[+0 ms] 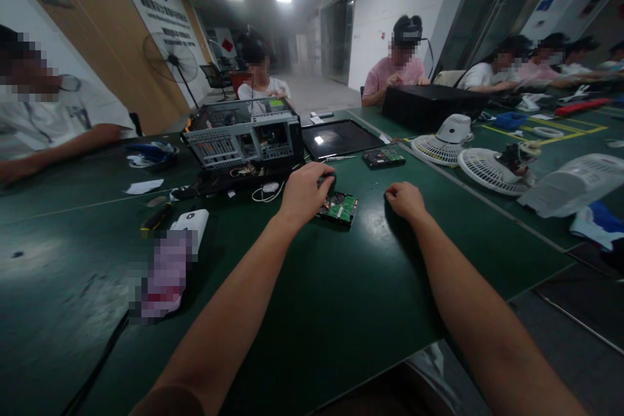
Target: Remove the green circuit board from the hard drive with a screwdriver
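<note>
My left hand [306, 190] is just above the left side of a hard drive [345, 209] that lies on the green table with its green circuit board facing up. The fingers are curled towards the thumb, and anything between them is too small or hidden to name. To the right of the drive, my right hand [406, 200] rests at the tabletop with its fingers drawn together. What it holds, if anything, does not show. Tiny bits lie on the table between the hands. A second hard drive [383, 157] lies farther back, with a thin screwdriver [340, 158] to its left.
An opened computer case [246, 136] stands back left, beside a black panel [341, 138]. White fan parts [441, 143] spread along the right. A phone [168, 270] and a yellow-black tool [156, 218] lie left. Several people sit around the tables.
</note>
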The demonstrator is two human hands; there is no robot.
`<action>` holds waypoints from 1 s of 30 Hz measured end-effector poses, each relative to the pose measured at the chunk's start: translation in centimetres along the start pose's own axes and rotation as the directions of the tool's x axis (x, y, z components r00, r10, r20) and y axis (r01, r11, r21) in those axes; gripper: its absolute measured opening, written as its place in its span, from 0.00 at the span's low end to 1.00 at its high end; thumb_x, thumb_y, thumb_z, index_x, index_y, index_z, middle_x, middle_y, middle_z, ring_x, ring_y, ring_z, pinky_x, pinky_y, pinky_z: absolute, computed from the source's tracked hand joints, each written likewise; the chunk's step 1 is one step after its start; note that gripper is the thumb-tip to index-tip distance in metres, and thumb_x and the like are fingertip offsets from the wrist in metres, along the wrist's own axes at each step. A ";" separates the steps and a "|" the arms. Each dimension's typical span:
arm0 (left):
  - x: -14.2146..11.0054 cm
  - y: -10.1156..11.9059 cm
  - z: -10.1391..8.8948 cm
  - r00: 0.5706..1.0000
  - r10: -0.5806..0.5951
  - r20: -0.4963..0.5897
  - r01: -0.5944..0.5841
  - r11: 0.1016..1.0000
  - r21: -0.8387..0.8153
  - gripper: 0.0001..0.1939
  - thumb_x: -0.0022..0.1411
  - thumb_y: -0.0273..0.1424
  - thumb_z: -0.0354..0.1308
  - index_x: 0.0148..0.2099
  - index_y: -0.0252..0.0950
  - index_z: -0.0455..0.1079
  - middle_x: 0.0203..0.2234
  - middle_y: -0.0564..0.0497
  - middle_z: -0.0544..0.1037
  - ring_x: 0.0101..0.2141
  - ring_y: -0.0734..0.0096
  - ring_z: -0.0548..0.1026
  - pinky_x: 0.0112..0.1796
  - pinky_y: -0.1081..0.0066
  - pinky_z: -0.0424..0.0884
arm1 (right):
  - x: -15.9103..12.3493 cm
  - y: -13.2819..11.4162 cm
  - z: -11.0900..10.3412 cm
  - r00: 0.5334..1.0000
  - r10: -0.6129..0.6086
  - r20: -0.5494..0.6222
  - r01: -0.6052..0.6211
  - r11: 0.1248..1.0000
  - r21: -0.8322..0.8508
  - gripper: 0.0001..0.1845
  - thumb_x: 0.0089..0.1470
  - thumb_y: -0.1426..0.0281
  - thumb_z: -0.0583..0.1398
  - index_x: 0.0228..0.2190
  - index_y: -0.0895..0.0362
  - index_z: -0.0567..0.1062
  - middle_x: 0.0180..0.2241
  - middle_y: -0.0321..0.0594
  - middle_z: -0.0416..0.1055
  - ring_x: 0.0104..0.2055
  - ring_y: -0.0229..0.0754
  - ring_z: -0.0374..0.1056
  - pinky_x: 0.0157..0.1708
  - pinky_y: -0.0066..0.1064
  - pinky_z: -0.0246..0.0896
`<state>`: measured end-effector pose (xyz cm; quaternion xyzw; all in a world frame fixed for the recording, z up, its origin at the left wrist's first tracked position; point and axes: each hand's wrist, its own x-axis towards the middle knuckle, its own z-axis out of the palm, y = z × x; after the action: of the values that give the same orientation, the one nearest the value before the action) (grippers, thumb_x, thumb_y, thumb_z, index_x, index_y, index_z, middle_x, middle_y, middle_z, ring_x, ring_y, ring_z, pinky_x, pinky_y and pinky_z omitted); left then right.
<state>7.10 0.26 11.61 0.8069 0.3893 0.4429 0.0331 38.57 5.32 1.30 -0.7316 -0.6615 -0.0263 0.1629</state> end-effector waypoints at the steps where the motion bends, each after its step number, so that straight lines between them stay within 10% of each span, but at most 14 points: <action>1: 0.0 0.0 0.0 1.000 -0.005 0.002 0.005 1.000 -0.001 0.08 0.65 0.26 0.59 0.45 0.38 0.76 0.41 0.49 0.81 0.42 0.65 0.78 0.46 0.63 0.75 | 0.0 -0.1 0.0 1.000 0.010 0.008 -0.010 1.000 -0.006 0.14 0.58 0.65 0.59 0.40 0.56 0.83 0.43 0.51 0.77 0.46 0.52 0.71 0.46 0.37 0.64; 10: 0.1 -0.1 -0.2 0.999 -0.031 0.024 0.031 0.999 -0.007 0.08 0.65 0.27 0.59 0.45 0.38 0.76 0.41 0.49 0.81 0.40 0.66 0.78 0.45 0.63 0.75 | -0.1 -1.4 -0.7 0.998 0.061 -0.001 -0.059 0.978 0.199 0.11 0.59 0.67 0.59 0.37 0.59 0.80 0.37 0.48 0.78 0.40 0.47 0.72 0.43 0.35 0.64; 18: 0.1 -0.2 -0.1 0.994 -0.095 0.061 0.097 0.995 -0.028 0.09 0.63 0.27 0.61 0.46 0.40 0.72 0.40 0.50 0.80 0.40 0.65 0.78 0.43 0.65 0.75 | -3.1 -7.1 -1.6 0.945 -0.320 0.070 0.175 0.674 0.718 0.10 0.52 0.63 0.66 0.34 0.56 0.77 0.30 0.38 0.76 0.31 0.40 0.70 0.31 0.29 0.64; 30: 0.0 -0.4 -0.1 0.996 -0.071 0.058 0.072 0.997 -0.012 0.09 0.63 0.28 0.60 0.46 0.40 0.72 0.39 0.49 0.80 0.39 0.65 0.78 0.42 0.64 0.76 | -4.9 -9.5 -3.2 0.829 -0.547 0.116 0.334 0.651 0.682 0.08 0.53 0.66 0.66 0.35 0.57 0.79 0.28 0.36 0.75 0.28 0.36 0.66 0.31 0.27 0.58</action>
<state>6.81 0.50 11.56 0.8046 0.4137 0.4209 0.0659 29.29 0.45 5.04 -0.4408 -0.8065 0.2753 0.2819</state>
